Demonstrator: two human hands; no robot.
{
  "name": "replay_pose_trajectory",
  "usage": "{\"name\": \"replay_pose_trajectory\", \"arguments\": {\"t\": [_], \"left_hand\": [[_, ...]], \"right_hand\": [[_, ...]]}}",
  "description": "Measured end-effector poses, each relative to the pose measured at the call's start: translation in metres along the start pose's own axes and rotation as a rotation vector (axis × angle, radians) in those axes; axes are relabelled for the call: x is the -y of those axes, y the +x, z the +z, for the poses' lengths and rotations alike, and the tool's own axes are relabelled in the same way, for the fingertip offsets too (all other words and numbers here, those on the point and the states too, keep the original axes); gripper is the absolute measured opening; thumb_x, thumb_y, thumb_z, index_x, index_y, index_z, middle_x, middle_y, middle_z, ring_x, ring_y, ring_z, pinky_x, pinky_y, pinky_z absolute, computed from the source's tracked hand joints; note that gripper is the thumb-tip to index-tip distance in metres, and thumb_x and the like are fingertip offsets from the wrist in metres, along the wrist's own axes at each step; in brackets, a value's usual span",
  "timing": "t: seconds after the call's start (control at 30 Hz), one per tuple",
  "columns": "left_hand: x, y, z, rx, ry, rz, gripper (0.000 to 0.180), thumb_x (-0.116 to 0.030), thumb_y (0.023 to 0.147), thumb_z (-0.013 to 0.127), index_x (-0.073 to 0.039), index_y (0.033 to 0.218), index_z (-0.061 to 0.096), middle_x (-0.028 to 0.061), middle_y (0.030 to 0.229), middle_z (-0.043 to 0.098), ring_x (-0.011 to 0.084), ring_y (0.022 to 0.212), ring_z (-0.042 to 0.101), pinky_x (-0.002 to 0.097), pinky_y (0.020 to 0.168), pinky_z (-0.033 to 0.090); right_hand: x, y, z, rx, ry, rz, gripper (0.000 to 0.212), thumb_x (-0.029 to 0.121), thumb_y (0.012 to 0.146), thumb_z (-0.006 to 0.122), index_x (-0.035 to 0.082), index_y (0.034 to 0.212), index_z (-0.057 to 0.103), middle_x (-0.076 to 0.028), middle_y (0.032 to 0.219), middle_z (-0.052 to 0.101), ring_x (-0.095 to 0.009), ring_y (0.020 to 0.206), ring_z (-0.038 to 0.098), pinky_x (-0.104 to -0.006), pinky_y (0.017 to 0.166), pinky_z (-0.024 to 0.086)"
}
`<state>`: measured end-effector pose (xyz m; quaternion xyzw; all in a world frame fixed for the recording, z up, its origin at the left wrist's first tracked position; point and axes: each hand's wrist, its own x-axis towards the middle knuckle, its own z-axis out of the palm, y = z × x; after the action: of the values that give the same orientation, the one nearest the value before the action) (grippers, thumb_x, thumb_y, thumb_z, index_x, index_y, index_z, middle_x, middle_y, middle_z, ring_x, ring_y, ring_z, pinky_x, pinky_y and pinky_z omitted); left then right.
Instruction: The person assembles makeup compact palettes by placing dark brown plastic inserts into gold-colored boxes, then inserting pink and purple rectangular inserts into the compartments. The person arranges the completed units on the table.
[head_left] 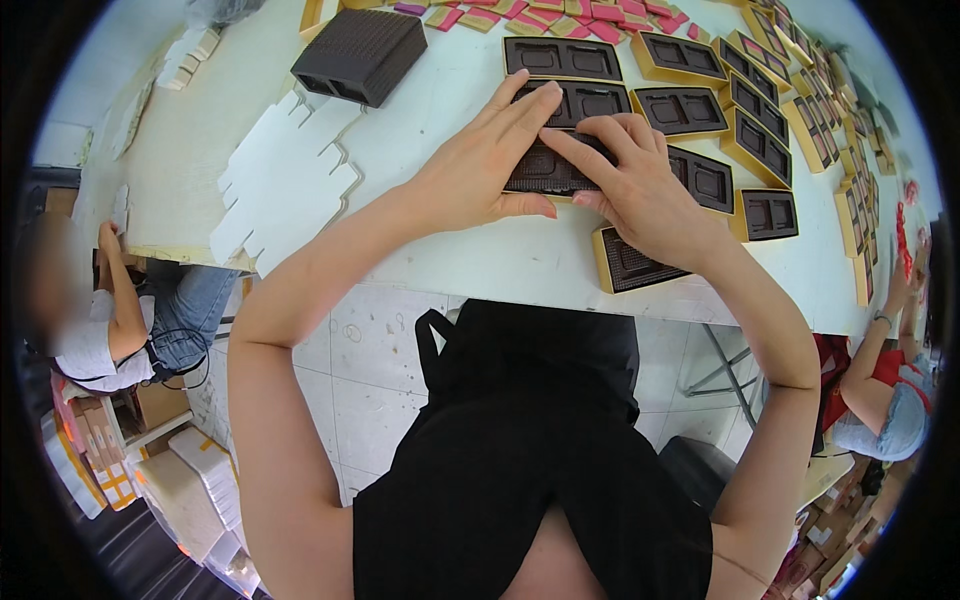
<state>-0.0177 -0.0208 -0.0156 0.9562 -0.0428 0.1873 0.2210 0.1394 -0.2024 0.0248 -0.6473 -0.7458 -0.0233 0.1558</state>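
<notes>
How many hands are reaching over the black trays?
2: the left hand, stretched out on the left side, and the right hand, fingers bent, on the right. No other hand shows there.

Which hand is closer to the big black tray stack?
Left. The left hand is right of the tray stack and nearer the person; the right hand is farther right.

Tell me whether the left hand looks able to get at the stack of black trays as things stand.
Most likely yes: only white tabletop shows between the left hand and the stack of black trays, with the white card off to the left.
</notes>
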Motion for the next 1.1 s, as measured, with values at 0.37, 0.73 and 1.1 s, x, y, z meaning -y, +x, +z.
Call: {"name": "replay_pose_trajectory", "arguments": {"t": [0.37, 0.73, 1.1], "left_hand": [[-0.007, 0.003, -0.007, 0.054, 0.02, -0.026, 0.087, -0.045, 0.078, 0.077, -0.007, 0.147, 0.039, 0.013, 0.156, 0.034, 0.0413, 0.147, 0.022, 0.0486, 0.115, 0.032], [-0.017, -0.001, -0.015, 0.171, 0.26, -0.108, 0.087, -0.051, 0.08, 0.073, -0.011, 0.149, 0.039, 0.0101, 0.157, 0.033, 0.0392, 0.148, 0.022, 0.0682, 0.112, 0.022], [0.002, 0.093, -0.012, 0.248, 0.341, 0.001, 0.097, -0.073, 0.078, 0.061, -0.016, 0.152, 0.035, 0.0219, 0.159, 0.022, 0.0425, 0.149, 0.016, 0.0748, 0.109, 0.011]], "right_hand": [[-0.035, -0.005, -0.032, 0.079, 0.225, -0.187, 0.034, -0.001, 0.071, 0.076, 0.001, 0.105, 0.072, -0.011, 0.115, 0.07, -0.033, 0.125, 0.057, -0.0422, 0.1, 0.053], [-0.049, 0.016, -0.052, 0.2, 0.268, -0.187, 0.025, 0.0, 0.079, 0.069, 0.001, 0.103, 0.072, -0.012, 0.102, 0.072, -0.03, 0.103, 0.069, -0.0431, 0.085, 0.057], [-0.207, 0.118, 0.011, -0.011, -0.116, 0.1, 0.051, 0.004, 0.077, 0.073, 0.005, 0.126, 0.059, -0.014, 0.103, 0.069, -0.032, 0.095, 0.064, -0.0424, 0.082, 0.053]]}}
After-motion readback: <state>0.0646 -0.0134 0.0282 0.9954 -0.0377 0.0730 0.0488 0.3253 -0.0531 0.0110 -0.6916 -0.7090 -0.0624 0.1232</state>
